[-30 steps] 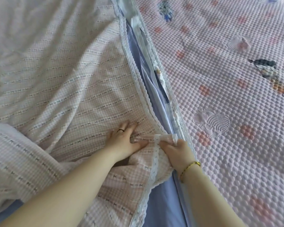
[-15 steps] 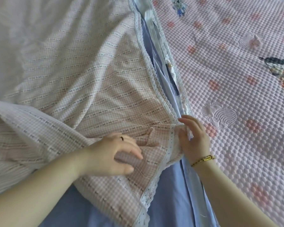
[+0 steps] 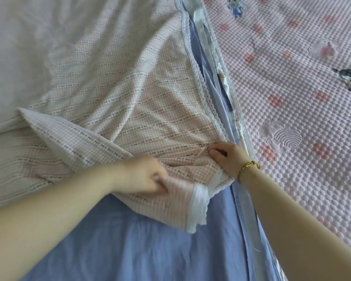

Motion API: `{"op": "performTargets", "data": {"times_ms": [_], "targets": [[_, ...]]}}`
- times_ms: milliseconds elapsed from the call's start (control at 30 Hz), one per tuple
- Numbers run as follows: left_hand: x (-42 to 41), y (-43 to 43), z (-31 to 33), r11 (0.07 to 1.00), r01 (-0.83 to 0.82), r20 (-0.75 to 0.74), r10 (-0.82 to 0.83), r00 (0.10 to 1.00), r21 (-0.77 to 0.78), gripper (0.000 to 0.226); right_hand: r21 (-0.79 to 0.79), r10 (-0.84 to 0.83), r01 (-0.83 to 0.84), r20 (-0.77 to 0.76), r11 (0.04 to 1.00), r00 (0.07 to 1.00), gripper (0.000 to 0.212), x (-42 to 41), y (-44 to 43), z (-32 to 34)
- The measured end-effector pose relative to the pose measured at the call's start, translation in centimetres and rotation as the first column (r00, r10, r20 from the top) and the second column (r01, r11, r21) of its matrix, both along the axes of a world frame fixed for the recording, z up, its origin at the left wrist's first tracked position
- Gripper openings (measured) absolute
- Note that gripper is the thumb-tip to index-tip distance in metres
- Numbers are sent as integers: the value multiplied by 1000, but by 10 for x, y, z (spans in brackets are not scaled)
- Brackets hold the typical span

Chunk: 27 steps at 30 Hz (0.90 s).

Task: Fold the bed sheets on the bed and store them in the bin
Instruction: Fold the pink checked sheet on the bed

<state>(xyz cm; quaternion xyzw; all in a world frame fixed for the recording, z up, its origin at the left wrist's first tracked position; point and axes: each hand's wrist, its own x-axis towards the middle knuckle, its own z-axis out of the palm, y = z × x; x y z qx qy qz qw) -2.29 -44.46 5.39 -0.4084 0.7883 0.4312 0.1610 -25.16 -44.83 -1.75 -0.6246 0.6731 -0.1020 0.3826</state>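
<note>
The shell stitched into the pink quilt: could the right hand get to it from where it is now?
Probably yes. The shell lies uncovered just beside the right hand, across the blue strips. But that hand holds the checked sheet and would have to let go first.

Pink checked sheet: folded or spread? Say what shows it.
Mostly spread: the sheet lies wrinkled and wide; the left hand and right hand grip only its near corner.
</note>
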Motion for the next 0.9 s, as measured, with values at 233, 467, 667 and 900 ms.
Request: {"op": "performTargets", "data": {"times_ms": [233, 467, 667, 900], "targets": [[6, -111, 34, 508, -829, -585, 608, 537, -233, 5, 340, -473, 350, 414, 873, 778, 36, -5, -8, 1], [-11, -188, 14, 413, -825, -535, 629, 565, -385, 33, 291, -120, 61, 190, 955, 974, 78, -16, -19, -6], [-36, -210, -3, 362, -832, -517, 658, 547, -420, 37, 109, -377, 362, 308, 926, 873, 26, -16, -25, 0], [-86, -214, -35, 517, -769, -432, 636, 639, -376, 36, 247, -403, 349, 220, 904, 888, 30, -74, 4, 47]]}}
